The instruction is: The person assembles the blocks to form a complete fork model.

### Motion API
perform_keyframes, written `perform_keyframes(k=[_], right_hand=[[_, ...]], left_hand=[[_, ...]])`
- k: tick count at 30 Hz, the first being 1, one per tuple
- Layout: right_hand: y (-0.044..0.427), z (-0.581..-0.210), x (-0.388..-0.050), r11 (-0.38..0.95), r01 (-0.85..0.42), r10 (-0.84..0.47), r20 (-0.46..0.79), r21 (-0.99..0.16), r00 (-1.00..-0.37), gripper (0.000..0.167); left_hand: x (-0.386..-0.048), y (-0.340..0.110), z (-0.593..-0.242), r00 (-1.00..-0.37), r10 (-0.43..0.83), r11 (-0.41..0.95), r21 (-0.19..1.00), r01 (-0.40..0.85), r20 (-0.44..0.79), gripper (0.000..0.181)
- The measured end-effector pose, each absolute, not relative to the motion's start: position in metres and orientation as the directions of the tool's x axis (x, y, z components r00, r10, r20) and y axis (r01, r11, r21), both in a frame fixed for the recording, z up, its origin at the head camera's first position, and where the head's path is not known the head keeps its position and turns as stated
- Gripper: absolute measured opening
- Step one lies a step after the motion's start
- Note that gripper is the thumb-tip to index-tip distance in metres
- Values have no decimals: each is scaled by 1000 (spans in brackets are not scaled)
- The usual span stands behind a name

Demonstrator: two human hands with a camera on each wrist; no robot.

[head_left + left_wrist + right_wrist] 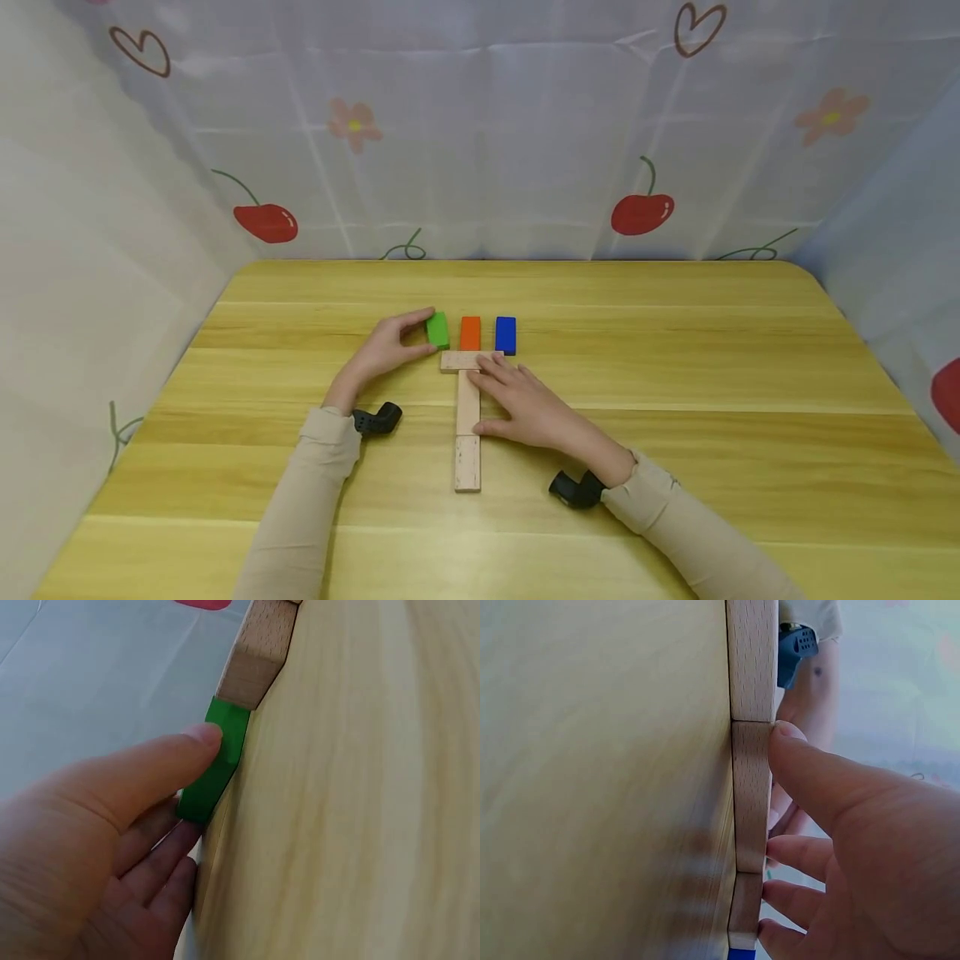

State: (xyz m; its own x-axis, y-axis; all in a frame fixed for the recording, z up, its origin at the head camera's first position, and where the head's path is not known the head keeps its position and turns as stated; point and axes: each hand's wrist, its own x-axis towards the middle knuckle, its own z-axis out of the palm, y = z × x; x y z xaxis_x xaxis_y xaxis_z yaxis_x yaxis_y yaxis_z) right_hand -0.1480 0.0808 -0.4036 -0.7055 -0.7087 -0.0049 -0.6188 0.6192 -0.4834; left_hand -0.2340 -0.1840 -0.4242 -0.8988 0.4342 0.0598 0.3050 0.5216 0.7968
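Observation:
My left hand (384,343) holds a green block (438,331) by its ends, thumb at the near end and a finger at the far one. In the left wrist view the green block (217,761) lies against the end of a plain wooden block (259,652). My right hand (528,404) rests with spread fingers on plain blocks: fingertips touch the crosswise block (453,361) and the upper lengthwise block (468,400), and the thumb touches near the latter's lower end. A second lengthwise block (467,467) continues the stem, forming a T shape.
An orange block (470,332) and a blue block (506,333) stand just beyond the crosswise block. Black devices are on the left wrist (378,418) and right wrist (576,490). A printed curtain (480,167) hangs behind the wooden table (712,350).

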Motion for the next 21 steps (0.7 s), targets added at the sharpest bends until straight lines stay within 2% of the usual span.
perform_keyframes(k=[21], right_hand=[[80,-402,-148,635,-605,-701,-29,-479,-713,73]], left_hand=[[-231,-187,-421,-847,531,476,815,331,33,63]])
